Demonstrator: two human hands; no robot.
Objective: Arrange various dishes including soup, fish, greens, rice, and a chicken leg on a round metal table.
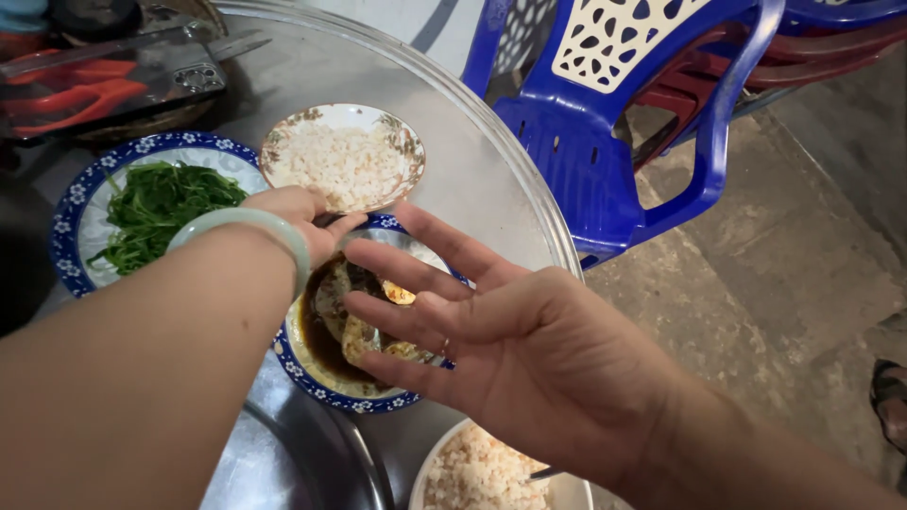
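A blue-rimmed bowl [326, 389] holds pieces of food in dark brown sauce at the centre of a round metal tray. My left hand [298, 215], with a pale green bangle on the wrist, is at the bowl's far rim, its fingers pinched on the dark handle of a spoon [333, 283] that dips into the sauce. My right hand [491, 349] hovers palm up just over the bowl's right side. Its fingers are spread, it holds nothing, and it hides part of the bowl.
A floral-rimmed plate of rice [345, 161] sits behind the bowl, a blue-rimmed plate of greens [156, 212] to the left, another rice bowl [482, 472] at the bottom. The metal tray's rim [529, 179] curves right. A blue plastic chair [605, 142] stands beyond; a sandalled foot [888, 397] is at far right.
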